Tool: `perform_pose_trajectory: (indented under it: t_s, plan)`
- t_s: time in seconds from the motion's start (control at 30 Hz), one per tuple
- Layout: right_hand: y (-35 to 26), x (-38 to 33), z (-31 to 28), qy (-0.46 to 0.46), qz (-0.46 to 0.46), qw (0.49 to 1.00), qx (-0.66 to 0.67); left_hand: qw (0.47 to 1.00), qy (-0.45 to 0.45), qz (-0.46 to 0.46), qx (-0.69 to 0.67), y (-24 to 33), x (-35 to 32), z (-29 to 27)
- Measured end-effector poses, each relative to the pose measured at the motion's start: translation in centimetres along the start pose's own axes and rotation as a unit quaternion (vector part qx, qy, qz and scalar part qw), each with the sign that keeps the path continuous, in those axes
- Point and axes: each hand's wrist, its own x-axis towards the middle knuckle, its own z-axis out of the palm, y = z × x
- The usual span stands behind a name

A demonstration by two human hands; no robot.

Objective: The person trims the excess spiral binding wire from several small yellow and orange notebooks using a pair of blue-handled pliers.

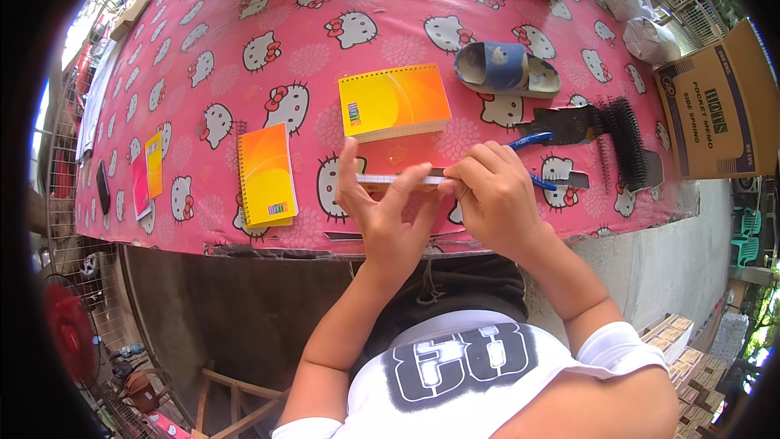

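Observation:
A small notepad (396, 180) is held edge-on above the table, its white page edges facing up. My left hand (390, 215) grips it between thumb and fingers, with the index finger raised along its left end. The closed fingers of my right hand (491, 187) pinch at the notepad's right end; exactly what the fingertips hold there is hidden. Blue-handled pliers (532, 140) show behind my right hand, and I cannot tell whether they rest on the table or in that hand. Just beyond stands a stack of yellow-orange spiral notepads (394, 97). Another spiral notepad (266, 175) lies to the left.
The table has a pink cat-patterned cover (309, 57). A blue slipper (508, 69) lies beyond my right hand, and black spiral wires (624, 142) lie right. A cardboard box (719, 106) stands at the right edge. Far left are a small pink-and-yellow pad (153, 167) and a dark phone (103, 187).

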Motion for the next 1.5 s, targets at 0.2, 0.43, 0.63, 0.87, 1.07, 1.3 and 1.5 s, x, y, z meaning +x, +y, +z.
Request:
perform_pose_trajectory:
  t_s: [0.2, 0.43, 0.63, 0.87, 1.07, 1.3, 1.5]
  plan:
    - [-0.6, 0.6, -5.3, -0.047, 0.050, 0.998, -0.011, 0.992, 0.005, -0.075, -0.096, -1.2, -0.3, 0.6]
    - [0.7, 3.0, -2.8, -0.324, 0.038, 0.945, -0.015, 0.995, -0.017, -0.056, -0.077, -1.7, -0.6, 0.2]
    - [1.2, 3.5, -1.1, -0.364, 0.000, 0.930, -0.045, 0.987, -0.023, -0.102, -0.126, -1.4, 0.1, 0.1]
    - [0.8, 3.3, -1.2, -0.379, 0.045, 0.921, -0.075, 0.980, -0.056, -0.090, -0.170, -2.4, 0.5, -0.1]
    - [0.5, 3.9, -0.7, -0.391, 0.004, 0.918, -0.064, 0.974, -0.069, -0.106, -0.188, -2.5, 0.5, -0.3]
    - [-0.2, 5.0, -0.2, -0.417, -0.016, 0.905, -0.080, 0.929, -0.079, -0.177, -0.315, -3.9, -0.1, -0.4]
    - [-1.3, 5.2, -0.5, -0.388, 0.021, 0.920, -0.045, 0.897, -0.054, -0.186, -0.396, -4.2, 0.2, -1.9]
